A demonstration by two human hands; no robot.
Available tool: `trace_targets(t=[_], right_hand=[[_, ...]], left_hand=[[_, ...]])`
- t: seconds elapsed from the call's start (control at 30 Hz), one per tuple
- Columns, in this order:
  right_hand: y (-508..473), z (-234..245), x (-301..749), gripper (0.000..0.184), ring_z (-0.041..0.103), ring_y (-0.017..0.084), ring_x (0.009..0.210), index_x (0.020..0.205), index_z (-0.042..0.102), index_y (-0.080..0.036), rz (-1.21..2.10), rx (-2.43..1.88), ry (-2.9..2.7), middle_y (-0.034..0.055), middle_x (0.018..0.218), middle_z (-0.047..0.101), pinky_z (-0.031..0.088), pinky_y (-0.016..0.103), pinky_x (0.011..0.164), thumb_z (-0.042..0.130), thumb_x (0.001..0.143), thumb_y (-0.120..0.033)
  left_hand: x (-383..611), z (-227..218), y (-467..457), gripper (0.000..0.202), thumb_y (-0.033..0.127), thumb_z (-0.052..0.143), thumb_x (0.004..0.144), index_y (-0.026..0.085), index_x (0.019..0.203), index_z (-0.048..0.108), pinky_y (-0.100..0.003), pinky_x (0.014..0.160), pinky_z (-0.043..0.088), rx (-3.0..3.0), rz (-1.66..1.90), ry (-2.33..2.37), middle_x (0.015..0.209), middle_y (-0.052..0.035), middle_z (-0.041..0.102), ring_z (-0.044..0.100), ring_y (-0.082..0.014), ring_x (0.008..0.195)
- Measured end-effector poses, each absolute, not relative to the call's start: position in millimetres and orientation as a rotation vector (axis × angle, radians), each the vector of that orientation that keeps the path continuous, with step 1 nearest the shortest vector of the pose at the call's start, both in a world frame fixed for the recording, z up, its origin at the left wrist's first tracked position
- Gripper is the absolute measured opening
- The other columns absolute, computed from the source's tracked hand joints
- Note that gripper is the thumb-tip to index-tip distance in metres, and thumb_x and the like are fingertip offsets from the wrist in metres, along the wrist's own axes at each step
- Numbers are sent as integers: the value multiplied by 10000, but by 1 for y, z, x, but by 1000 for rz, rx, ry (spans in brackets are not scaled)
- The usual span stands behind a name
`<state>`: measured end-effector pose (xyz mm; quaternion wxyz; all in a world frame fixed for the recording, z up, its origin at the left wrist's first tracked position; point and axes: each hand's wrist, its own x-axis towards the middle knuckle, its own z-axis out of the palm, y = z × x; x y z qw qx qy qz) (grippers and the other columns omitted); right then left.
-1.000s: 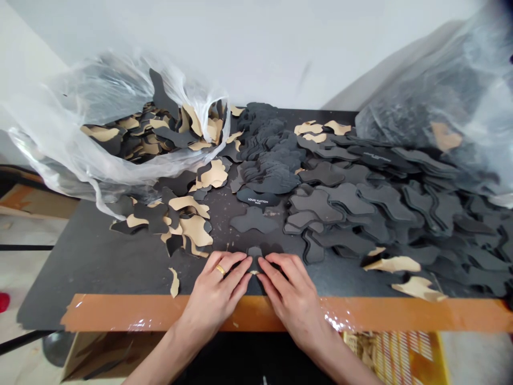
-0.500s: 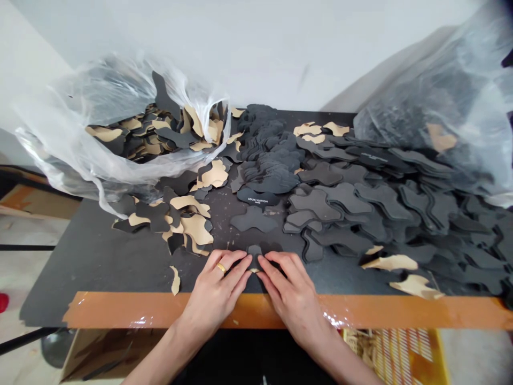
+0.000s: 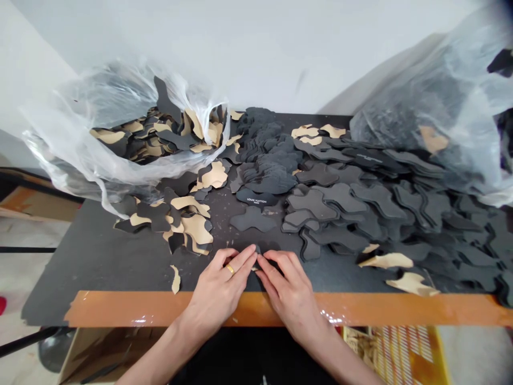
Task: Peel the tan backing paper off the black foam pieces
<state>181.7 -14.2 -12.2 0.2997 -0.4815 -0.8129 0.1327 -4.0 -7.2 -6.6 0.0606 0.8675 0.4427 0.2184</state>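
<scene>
My left hand (image 3: 224, 283), with a ring on one finger, presses its fingertips on a small dark grey wavy-edged piece (image 3: 258, 248) near the table's front edge. From the other side, my right hand (image 3: 289, 291) pinches the same piece. Most of it is hidden under the fingers, and a sliver of tan shows below them. Just beyond lies a flat dark grey wavy piece (image 3: 253, 219). Behind that is a black piece (image 3: 256, 198) with white lettering reading "LOUIS VUITTON PARIS".
Overlapping dark pieces (image 3: 276, 166) run toward the wall, and stacks of grey pieces (image 3: 344, 198) spread rightward. At left, an open plastic bag (image 3: 132, 166) holds dark and tan scraps. Another plastic bag (image 3: 401, 107) stands right. Brown tape (image 3: 140, 310) covers the table's front edge.
My left fingers have slid up and right over the piece, covering more of it. My right hand stays almost in place. The view has shifted slightly.
</scene>
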Motion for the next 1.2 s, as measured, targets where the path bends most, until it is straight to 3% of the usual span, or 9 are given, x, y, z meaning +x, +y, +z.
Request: trace_targets(t=[0.33, 0.57, 0.77, 0.9, 1.2], right_hand=[[-13, -8, 182, 259, 545, 247, 989, 1178, 663, -89, 398, -1249, -2132, 147, 1085, 625, 564, 402, 859, 561, 940, -107], [-16, -7, 185, 308, 555, 255, 1053, 1228, 631, -125, 375, -1219, -2107, 149, 1160, 605, 549, 423, 895, 597, 922, -114], [-12, -6, 184, 283, 559, 287, 1133, 1093, 693, -163, 129, -1161, -2166, 164, 1267, 570, 542, 453, 908, 582, 878, -15], [-4, -5, 181, 315, 564, 303, 1140, 1174, 675, -150, 52, -1133, -2203, 180, 1267, 586, 545, 459, 889, 586, 893, -39], [2, -4, 176, 155, 597, 256, 1133, 1017, 737, -208, 31, -1181, -2133, 128, 1283, 609, 524, 382, 923, 622, 921, -166]], left_hand=[[-19, 4, 11, 299, 130, 521, 967, 68, 1242, 623, -394, 951, 555, 2664, 615, 1050, 1321, -115, 642, 514, -255, 1144], [-23, -1, 13, 289, 130, 530, 969, 180, 1236, 628, -358, 908, 564, 2420, 756, 1096, 1216, -66, 701, 550, -211, 1091], [-21, 0, 13, 272, 165, 478, 997, 186, 1196, 663, -329, 809, 566, 2281, 772, 1221, 1029, -97, 682, 604, -191, 965], [-21, 1, 15, 259, 167, 476, 999, 188, 1181, 661, -318, 802, 549, 2258, 775, 1208, 958, -75, 689, 594, -202, 983], [-20, 10, 19, 233, 205, 437, 1022, 214, 1146, 634, -322, 853, 533, 2181, 681, 1266, 1007, -48, 678, 609, -179, 960]])
